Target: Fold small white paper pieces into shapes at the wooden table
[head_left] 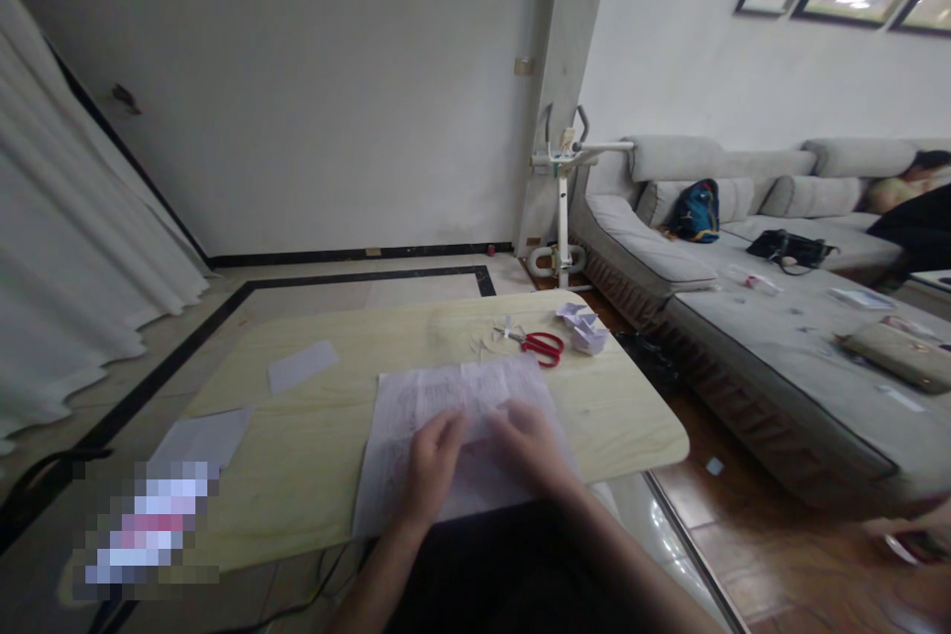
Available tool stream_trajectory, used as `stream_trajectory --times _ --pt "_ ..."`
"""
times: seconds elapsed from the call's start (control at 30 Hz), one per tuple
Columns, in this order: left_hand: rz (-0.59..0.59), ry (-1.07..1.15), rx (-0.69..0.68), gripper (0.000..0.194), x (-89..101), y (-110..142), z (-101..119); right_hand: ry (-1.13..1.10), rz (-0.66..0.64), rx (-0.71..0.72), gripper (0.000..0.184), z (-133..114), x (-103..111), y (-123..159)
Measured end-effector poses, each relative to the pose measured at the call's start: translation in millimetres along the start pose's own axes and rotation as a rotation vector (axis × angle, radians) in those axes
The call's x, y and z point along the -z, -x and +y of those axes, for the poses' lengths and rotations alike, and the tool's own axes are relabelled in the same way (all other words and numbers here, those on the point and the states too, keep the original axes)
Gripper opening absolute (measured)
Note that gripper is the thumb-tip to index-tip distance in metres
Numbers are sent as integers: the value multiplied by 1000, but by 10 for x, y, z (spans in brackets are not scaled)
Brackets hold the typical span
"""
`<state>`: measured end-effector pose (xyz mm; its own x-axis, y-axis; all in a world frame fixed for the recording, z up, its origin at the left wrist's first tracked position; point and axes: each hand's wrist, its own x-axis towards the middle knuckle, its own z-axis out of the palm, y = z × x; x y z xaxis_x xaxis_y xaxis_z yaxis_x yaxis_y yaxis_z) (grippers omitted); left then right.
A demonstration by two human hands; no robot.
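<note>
A large printed sheet of paper (461,386), creased by folds, lies at the near edge of the pale wooden table (319,456). Over its middle, my left hand (437,456) has its fingers curled together in a pinch. My right hand (529,446) is close beside it, bent inward and smeared by motion, so its fingers are unclear. Something pale may be between the fingertips, but it blends into the sheet. Beyond the sheet lie red-handled scissors (545,348) with thin paper scraps (490,345) around the blades. Crumpled paper (586,329) sits to their right.
Two white paper pieces (303,367) lie on the table's left side, near a pixelated patch. A grey sofa (773,347) with bags stands at the right, a person at its far end. An exercise machine (563,208) stands behind the table; a curtain (81,218) hangs left.
</note>
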<state>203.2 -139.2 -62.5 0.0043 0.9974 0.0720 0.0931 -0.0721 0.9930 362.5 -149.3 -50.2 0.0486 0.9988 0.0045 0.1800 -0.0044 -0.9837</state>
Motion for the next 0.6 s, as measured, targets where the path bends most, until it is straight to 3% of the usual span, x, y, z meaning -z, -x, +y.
stream_trajectory --times 0.3,0.47,0.6 --pt "13 7 -22 36 3 8 -22 61 -23 -8 29 32 7 -17" --pt "-37 105 68 41 -27 23 40 -10 -7 -4 30 30 9 -23" --pt "-71 155 93 33 -47 29 81 -19 9 -1 30 14 16 -21"
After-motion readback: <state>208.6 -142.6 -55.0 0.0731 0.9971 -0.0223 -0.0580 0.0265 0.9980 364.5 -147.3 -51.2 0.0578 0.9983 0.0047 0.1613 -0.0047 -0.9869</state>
